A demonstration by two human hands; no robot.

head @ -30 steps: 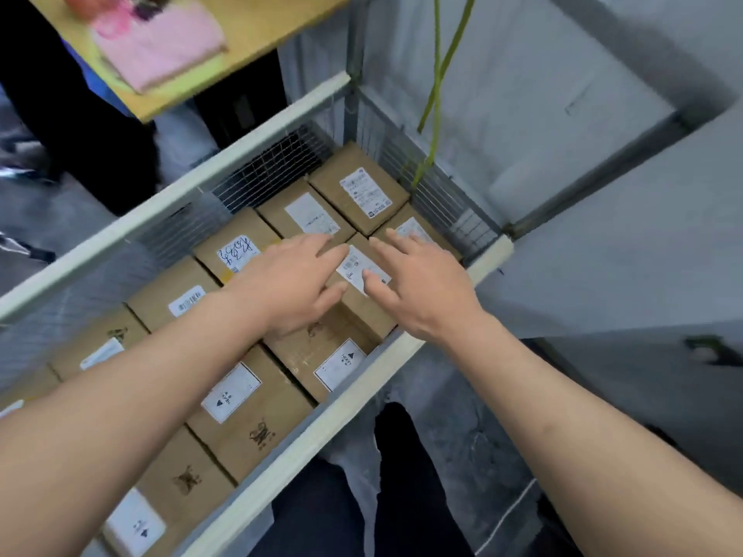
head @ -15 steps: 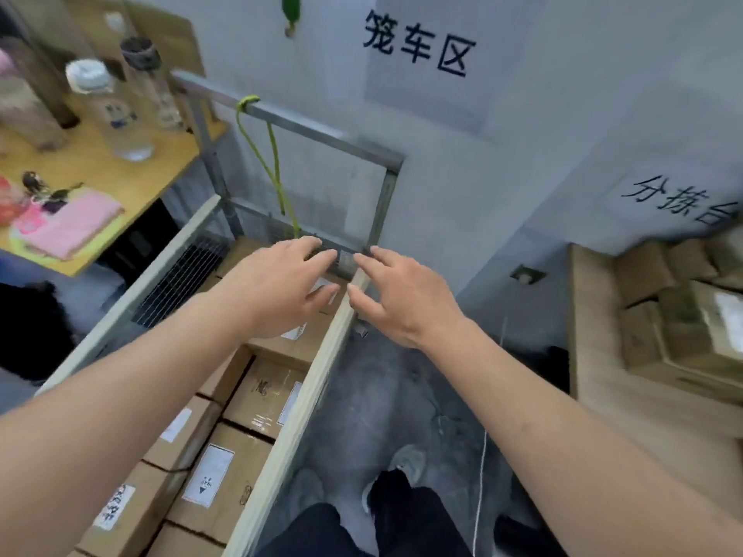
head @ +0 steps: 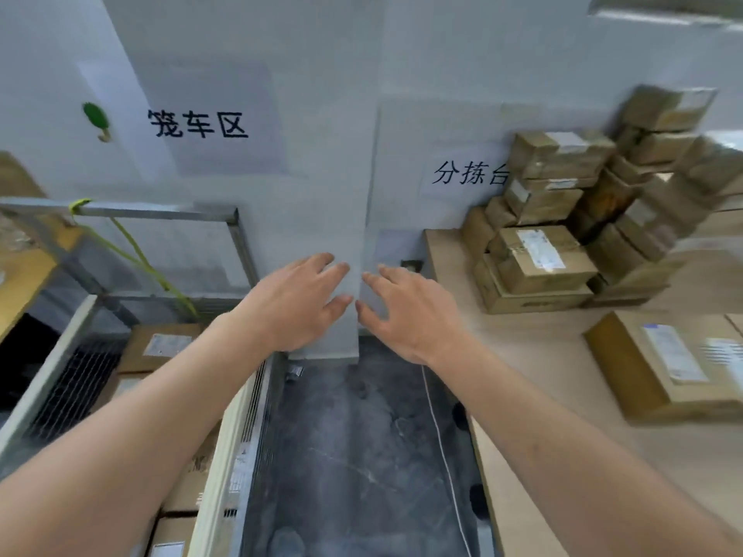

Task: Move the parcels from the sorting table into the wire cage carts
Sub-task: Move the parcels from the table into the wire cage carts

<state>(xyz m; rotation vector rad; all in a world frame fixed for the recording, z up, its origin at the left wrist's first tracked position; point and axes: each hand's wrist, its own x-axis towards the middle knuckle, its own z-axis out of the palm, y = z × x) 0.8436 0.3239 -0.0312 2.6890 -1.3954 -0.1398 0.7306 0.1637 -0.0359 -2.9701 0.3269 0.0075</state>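
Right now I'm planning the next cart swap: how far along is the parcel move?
Done: the wire cage cart already holds a layer of boxes. In hand: nothing; the left hand and right hand are open and empty over the aisle between cart and table. Left: a tall stack of parcels and a large flat box sit on the sorting table.

1. The wire cage cart stands at the left, with parcels in the cart inside it.
2. The sorting table stands at the right.
3. A stack of parcels sits at the table's far end, against the wall.
4. A flat parcel lies nearer on the table, to the right.
5. Bare floor runs between cart and table.
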